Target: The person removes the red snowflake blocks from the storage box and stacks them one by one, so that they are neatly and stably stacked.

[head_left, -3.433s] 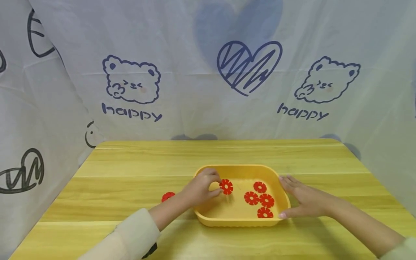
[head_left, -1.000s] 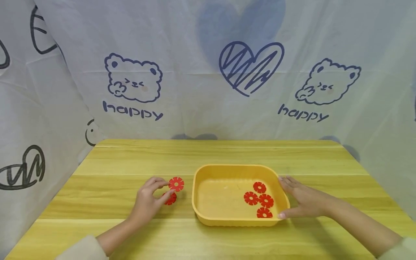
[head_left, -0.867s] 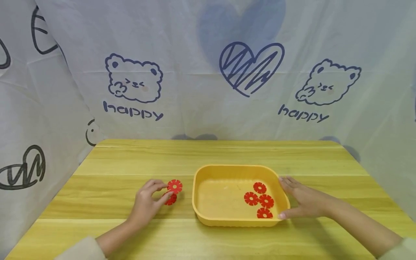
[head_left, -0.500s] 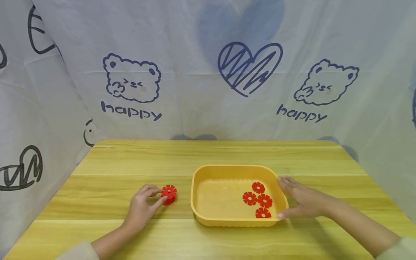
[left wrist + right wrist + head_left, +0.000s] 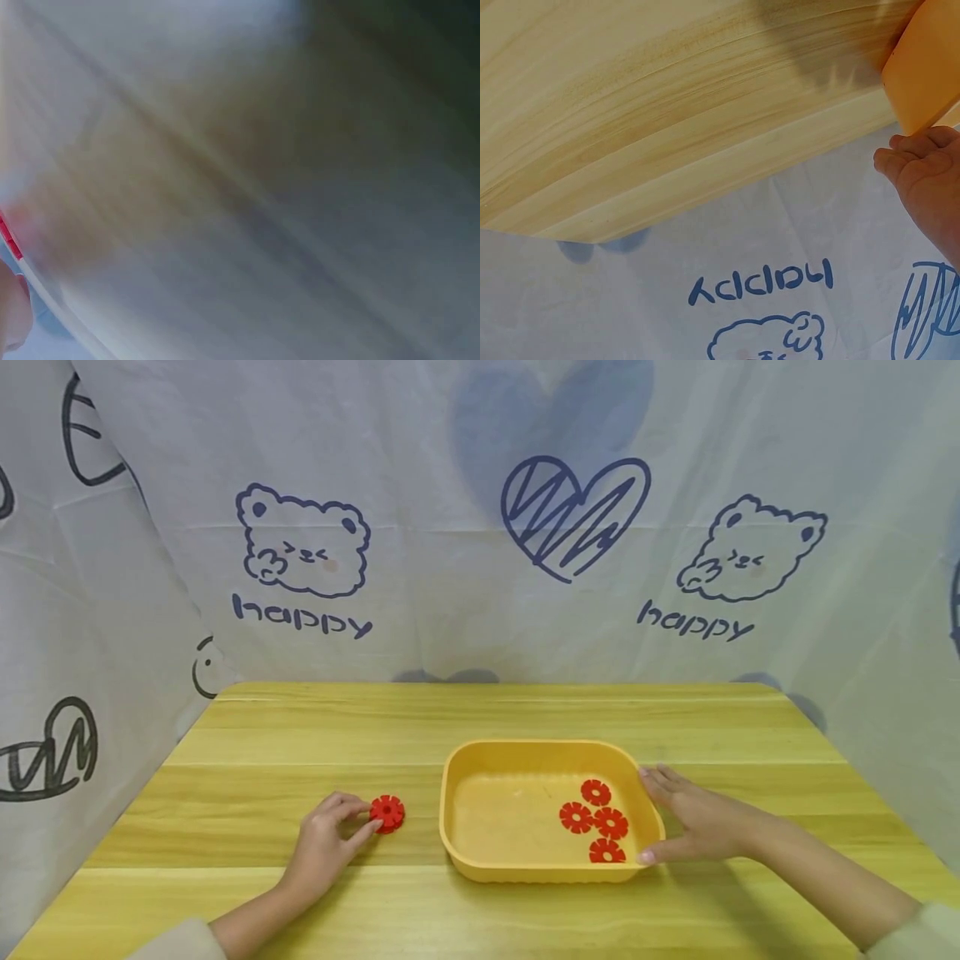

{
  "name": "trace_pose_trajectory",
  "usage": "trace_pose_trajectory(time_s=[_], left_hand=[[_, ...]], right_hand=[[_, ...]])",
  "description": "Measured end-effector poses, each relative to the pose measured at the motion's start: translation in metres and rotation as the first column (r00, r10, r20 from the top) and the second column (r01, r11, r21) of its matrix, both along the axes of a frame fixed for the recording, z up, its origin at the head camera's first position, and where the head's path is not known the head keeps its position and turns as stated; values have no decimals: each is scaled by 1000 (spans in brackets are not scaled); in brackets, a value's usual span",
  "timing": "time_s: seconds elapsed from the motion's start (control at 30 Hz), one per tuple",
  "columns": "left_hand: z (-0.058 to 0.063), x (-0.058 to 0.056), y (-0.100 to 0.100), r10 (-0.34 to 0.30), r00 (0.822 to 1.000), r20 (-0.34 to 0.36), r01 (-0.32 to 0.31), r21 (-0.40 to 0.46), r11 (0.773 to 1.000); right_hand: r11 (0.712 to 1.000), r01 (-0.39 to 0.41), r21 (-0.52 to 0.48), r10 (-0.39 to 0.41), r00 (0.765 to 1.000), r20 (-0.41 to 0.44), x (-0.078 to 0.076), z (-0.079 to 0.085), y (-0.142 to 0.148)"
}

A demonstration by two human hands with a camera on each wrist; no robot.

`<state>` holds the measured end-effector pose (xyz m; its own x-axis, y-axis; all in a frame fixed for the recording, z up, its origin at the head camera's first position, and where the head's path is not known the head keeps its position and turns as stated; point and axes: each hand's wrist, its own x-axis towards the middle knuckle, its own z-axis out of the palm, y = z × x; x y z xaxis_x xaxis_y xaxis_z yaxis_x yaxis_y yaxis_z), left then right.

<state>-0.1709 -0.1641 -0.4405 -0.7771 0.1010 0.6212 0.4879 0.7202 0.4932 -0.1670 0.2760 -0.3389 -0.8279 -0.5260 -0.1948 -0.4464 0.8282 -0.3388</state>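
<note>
In the head view my left hand (image 5: 327, 839) pinches a red notched plastic disc (image 5: 387, 811) between thumb and fingers. This disc lies over a second red disc, which shows only at the lower edge. A sliver of a red disc (image 5: 10, 238) and a fingertip (image 5: 15, 311) appear at the left edge of the left wrist view. My right hand (image 5: 705, 818) rests against the right end of a yellow plastic bin (image 5: 540, 873), fingers extended and thumb near its front corner. Inside the bin several red discs (image 5: 610, 823) lie toward the right.
The wooden table (image 5: 315, 718) runs back to a white cloth (image 5: 442, 593) with drawn bears and a heart. Pale blurred cloth (image 5: 225, 225) fills most of the left wrist view. The bin's orange-looking outer wall (image 5: 926, 67) shows in the right wrist view.
My left hand has carried a red disc out of the bin to the left and lowered it onto the disc lying on the table. My right hand stays at the bin's right end.
</note>
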Motion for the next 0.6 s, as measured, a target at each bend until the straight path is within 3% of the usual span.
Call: trace_pose_trajectory(time_s=[0.6], left_hand=[[2,2,1,24,985,173,-23,-9,1000]], right_hand=[[1000,-1,0,1,1000,-17,1,-1,0]])
